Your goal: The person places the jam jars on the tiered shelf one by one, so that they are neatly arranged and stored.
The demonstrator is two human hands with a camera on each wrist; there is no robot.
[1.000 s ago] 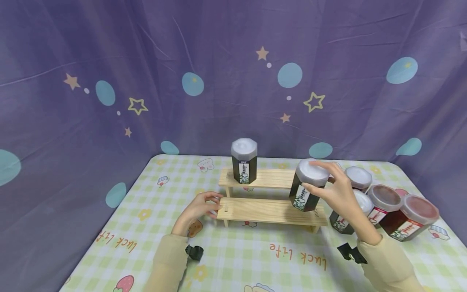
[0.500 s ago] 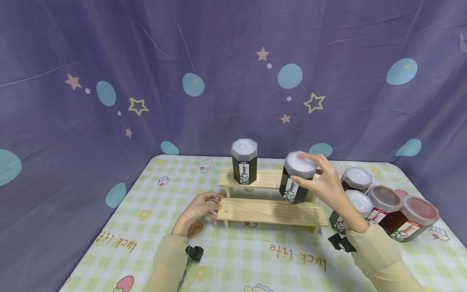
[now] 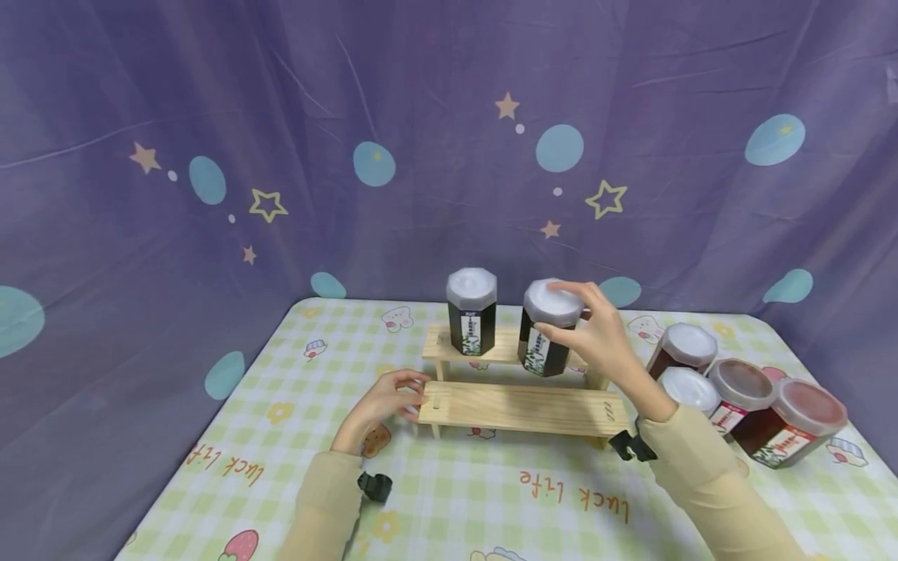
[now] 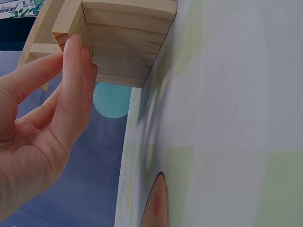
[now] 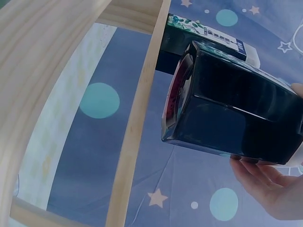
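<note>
My right hand (image 3: 595,331) grips a dark octagonal jar (image 5: 236,111) near its whitish lid (image 3: 553,302), thumb in front and fingers behind. In the right wrist view the jar's base is clear of the upper board (image 5: 132,137). A similar dark jar (image 3: 471,323) stands upright on the left part of the two-tier wooden shelf (image 3: 519,407). With thumb and fingertips my left hand (image 3: 384,401) pinches the left end of the lower board; the left wrist view shows the fingers at the board's corner (image 4: 71,23).
Several more jars crowd the table's right side, among them a white-lidded jar (image 3: 687,347), a brown-lidded jar (image 3: 744,386) and a red-lidded jar (image 3: 807,413). A green checked cloth (image 3: 484,499) covers the table. Behind it hangs a purple curtain (image 3: 435,218).
My right hand has carried its jar left and back, from over the lower board's right end to the upper board, closer to the standing jar. The left hand stays on the shelf.
</note>
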